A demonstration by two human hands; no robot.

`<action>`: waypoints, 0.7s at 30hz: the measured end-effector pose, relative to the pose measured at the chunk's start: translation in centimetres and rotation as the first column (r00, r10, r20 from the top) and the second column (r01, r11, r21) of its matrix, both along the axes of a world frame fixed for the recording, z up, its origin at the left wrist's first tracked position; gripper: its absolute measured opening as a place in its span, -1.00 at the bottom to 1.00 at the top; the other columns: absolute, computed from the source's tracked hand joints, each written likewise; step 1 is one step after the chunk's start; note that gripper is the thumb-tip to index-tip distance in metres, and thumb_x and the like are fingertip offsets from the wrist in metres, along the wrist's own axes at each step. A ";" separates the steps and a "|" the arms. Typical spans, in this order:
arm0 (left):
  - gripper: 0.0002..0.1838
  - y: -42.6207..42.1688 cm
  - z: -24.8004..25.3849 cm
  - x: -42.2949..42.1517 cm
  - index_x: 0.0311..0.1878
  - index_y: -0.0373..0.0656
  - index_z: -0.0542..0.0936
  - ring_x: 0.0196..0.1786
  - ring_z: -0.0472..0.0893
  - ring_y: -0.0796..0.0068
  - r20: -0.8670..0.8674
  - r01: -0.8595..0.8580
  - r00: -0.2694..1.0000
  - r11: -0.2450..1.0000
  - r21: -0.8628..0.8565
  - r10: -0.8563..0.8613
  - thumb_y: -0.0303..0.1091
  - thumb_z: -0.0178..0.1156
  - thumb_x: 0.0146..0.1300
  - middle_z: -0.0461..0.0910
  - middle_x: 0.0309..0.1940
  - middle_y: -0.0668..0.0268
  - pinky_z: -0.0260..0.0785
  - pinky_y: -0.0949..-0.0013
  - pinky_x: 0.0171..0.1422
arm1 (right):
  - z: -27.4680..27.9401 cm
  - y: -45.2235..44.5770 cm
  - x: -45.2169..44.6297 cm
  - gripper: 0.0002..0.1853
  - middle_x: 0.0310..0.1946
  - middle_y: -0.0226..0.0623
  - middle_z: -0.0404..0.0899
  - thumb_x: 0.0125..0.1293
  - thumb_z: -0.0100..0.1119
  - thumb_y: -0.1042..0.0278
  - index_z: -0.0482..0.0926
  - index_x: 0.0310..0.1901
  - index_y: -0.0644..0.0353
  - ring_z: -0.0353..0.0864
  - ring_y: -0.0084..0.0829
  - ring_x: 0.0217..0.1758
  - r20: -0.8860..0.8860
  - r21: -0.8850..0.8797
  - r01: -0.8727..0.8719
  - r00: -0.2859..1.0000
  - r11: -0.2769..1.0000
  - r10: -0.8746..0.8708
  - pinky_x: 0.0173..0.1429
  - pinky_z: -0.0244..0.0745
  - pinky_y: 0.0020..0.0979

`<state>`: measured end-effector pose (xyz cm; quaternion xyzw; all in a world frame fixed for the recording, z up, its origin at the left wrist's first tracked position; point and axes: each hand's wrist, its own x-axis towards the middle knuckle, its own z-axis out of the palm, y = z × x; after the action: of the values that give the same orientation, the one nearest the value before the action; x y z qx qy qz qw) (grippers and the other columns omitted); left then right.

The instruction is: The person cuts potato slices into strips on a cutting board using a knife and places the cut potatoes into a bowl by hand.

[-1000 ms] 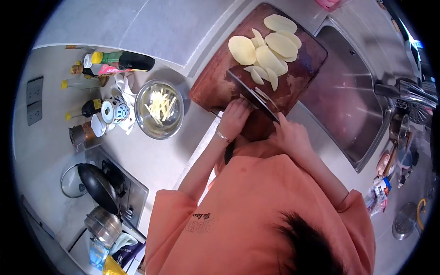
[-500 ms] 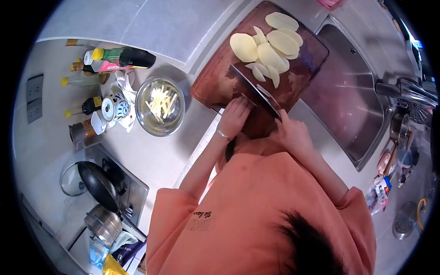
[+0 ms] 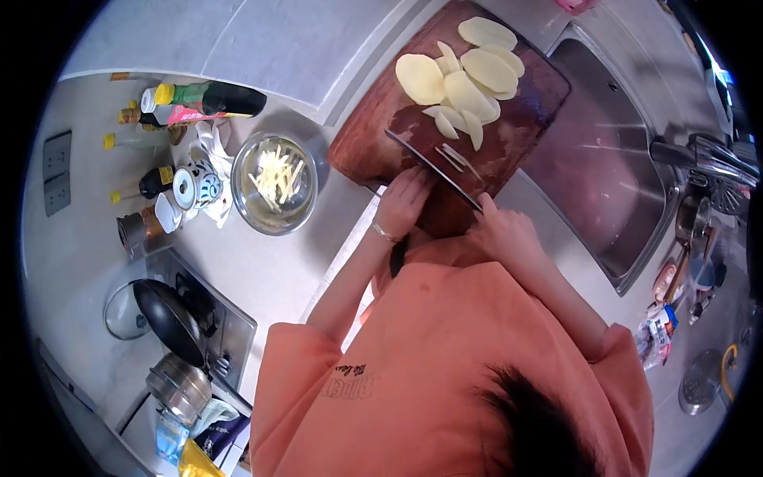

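My right hand [image 3: 506,229] grips a kitchen knife [image 3: 433,169], its blade slanting across the brown cutting board [image 3: 369,131]. Close beside the blade, my left hand [image 3: 402,204] has its fingers bent and pressed together on a potato slice, which they almost wholly hide. Thin potato strips [image 3: 453,157] lie on the board on the far side of the blade. Higher up rests an overlapping heap of pale potato slices [image 3: 469,91]. Left of the board, a glass bowl [image 3: 241,208] holds cut potato strips [image 3: 278,178] in what looks like water.
A steel sink [image 3: 588,159] with a tap [image 3: 675,153] adjoins the board's right side. Several bottles [image 3: 211,98] and a patterned jar [image 3: 197,184] stand along the left wall. A black wok [image 3: 171,322] and a steel pot [image 3: 179,388] are at the lower left.
The knife blade has shifted slightly left and tilted, showing more of the thin strips beside it. My left hand has edged slightly left. The slices and bowl keep their places.
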<state>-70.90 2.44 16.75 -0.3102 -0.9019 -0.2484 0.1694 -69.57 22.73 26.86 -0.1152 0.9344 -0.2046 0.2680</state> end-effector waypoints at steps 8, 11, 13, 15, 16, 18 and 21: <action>-0.66 -0.9 1.4 -0.8 -0.13 -0.32 0.55 -0.03 0.55 0.17 0.001 0.076 0.997 0.997 -0.027 -0.076 -0.51 0.09 -0.06 0.53 -0.11 0.11 0.45 0.26 0.07 | -0.5 1.8 -0.8 -0.81 -0.64 -0.01 0.48 0.27 -0.02 0.33 0.30 -0.16 0.21 0.50 0.06 -0.52 -0.121 -0.129 0.151 0.979 0.980 -0.167 -0.45 0.37 0.00; -0.65 -0.5 1.8 -1.8 -0.11 -0.33 0.54 -0.02 0.54 0.19 -0.043 0.171 0.984 0.984 -0.057 -0.174 -0.48 0.09 -0.06 0.53 -0.10 0.12 0.44 0.27 0.08 | 0.1 2.4 -0.9 -0.81 -0.65 0.00 0.47 0.27 -0.01 0.33 0.30 -0.16 0.20 0.48 0.06 -0.54 -0.207 -0.141 0.133 0.965 0.981 -0.161 -0.45 0.35 0.02; -0.65 0.0 1.4 -2.1 -0.12 -0.31 0.54 -0.02 0.54 0.19 -0.040 0.171 0.984 0.982 -0.075 -0.174 -0.48 0.10 -0.06 0.53 -0.10 0.13 0.44 0.27 0.07 | 0.3 2.6 -1.0 -0.82 -0.66 0.00 0.46 0.27 -0.01 0.33 0.30 -0.17 0.20 0.48 0.07 -0.55 -0.205 -0.163 0.135 0.964 0.977 -0.168 -0.46 0.34 0.02; -0.65 0.5 1.3 -2.4 -0.12 -0.30 0.55 -0.02 0.54 0.19 -0.036 0.171 0.984 0.981 -0.093 -0.175 -0.48 0.10 -0.06 0.53 -0.10 0.13 0.44 0.28 0.07 | 0.3 2.7 -1.0 -0.82 -0.66 0.00 0.46 0.27 -0.02 0.33 0.30 -0.17 0.20 0.48 0.07 -0.55 -0.224 -0.180 0.128 0.960 0.975 -0.168 -0.46 0.34 0.02; -0.66 0.7 1.3 -2.5 -0.12 -0.27 0.56 -0.03 0.54 0.20 -0.018 0.152 0.988 0.987 -0.057 -0.154 -0.48 0.10 -0.05 0.53 -0.12 0.16 0.44 0.28 0.05 | 0.3 2.8 -1.0 -0.82 -0.66 0.00 0.46 0.27 -0.02 0.33 0.31 -0.18 0.21 0.48 0.06 -0.55 -0.241 -0.195 0.119 0.956 0.974 -0.165 -0.46 0.33 0.02; -0.66 1.0 1.6 -3.4 -0.11 -0.24 0.56 -0.04 0.53 0.21 -0.001 0.135 0.991 0.991 -0.024 -0.135 -0.48 0.10 -0.04 0.53 -0.14 0.19 0.44 0.28 0.03 | 0.8 2.8 -1.0 -0.83 -0.65 -0.01 0.46 0.27 -0.02 0.34 0.31 -0.19 0.21 0.48 0.06 -0.55 -0.251 -0.178 0.155 0.948 0.972 -0.197 -0.46 0.34 0.01; -0.71 1.4 2.5 -6.9 -0.14 -0.10 0.58 -0.08 0.51 0.27 0.025 -0.038 0.999 0.998 -0.048 0.040 -0.47 0.14 -0.01 0.51 -0.18 0.28 0.40 0.28 -0.03 | 1.3 2.9 -1.3 -0.84 -0.65 -0.02 0.46 0.27 -0.01 0.36 0.31 -0.20 0.22 0.48 0.05 -0.55 -0.281 -0.190 0.207 0.925 0.960 -0.255 -0.46 0.34 -0.01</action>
<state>-77.80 3.81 19.27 -0.2933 -0.9156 -0.2274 0.1549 -70.86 25.63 28.16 -0.0545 0.9523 -0.2877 0.0859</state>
